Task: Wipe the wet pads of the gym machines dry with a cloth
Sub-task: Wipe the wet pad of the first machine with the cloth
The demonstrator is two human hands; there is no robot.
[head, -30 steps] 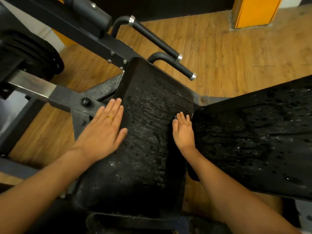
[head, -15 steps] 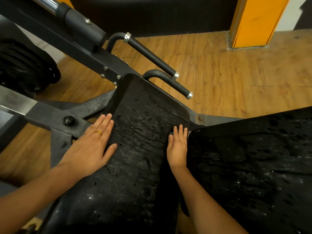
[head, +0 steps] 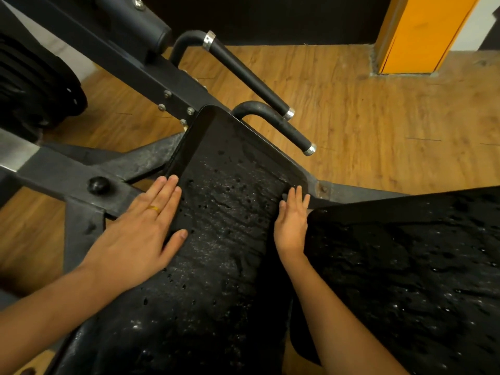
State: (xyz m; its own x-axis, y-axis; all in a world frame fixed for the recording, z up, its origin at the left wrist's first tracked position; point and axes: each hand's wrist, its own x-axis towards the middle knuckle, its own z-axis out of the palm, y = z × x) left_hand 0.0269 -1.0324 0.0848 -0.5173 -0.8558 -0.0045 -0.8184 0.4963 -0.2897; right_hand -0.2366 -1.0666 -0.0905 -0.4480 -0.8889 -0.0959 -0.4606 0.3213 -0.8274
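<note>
Two wet pads are shown, a narrow pad (head: 230, 217) and a wide pad (head: 405, 272). The narrow pad's edges are touched by the left grip (head: 135, 236) and right grip (head: 291, 226), both flat and released.

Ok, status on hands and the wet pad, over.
Left hand flat on left edge of centre pad, right hand flat along its right edge. Pad wet with droplets. No cloth in view.

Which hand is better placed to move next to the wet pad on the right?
The right hand, probably. It lies flat at the right edge of the middle pad, just beside the right pad. The left hand rests on the far left edge. No cloth is visible.
</note>
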